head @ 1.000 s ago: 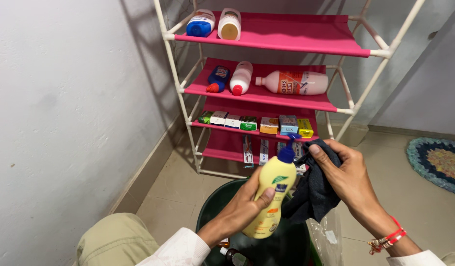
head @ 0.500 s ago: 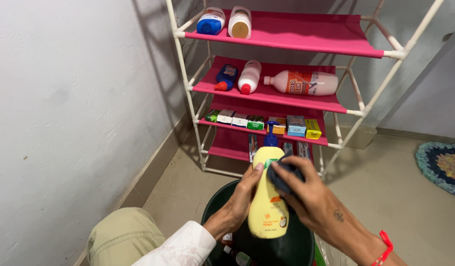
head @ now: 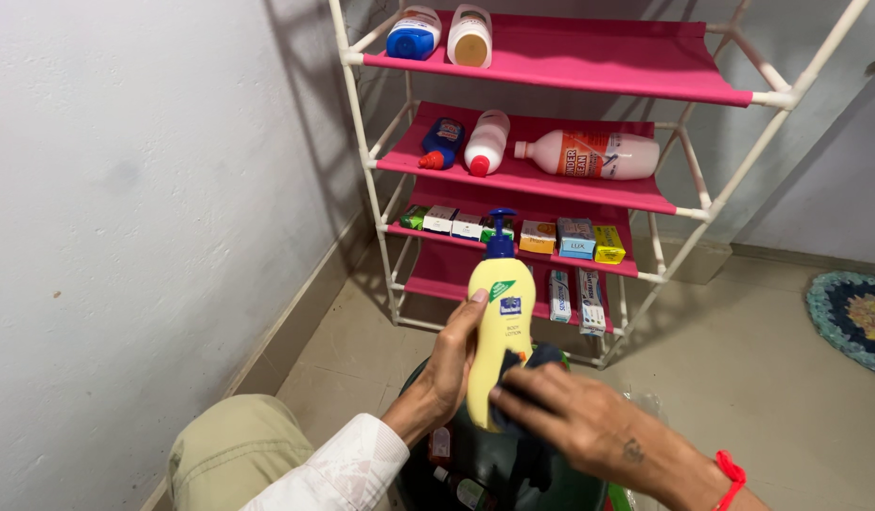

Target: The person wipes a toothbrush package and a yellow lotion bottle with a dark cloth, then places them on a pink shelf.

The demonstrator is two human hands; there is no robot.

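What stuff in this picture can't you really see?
Head view, the only one:
- Dark cloth: mostly under the right hand.
- Lower part of the yellow pump bottle: covered by that hand and cloth.
- Green bucket: cut off by the bottom edge; the small bottles inside are half hidden.
- Bottom shelf packs: too small to tell apart.
- Round rug: cut by the right edge.

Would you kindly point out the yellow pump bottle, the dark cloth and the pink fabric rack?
yellow pump bottle [head: 501,322], head view, upper body.
dark cloth [head: 541,357], head view, top fold.
pink fabric rack [head: 598,47], head view, top shelf.
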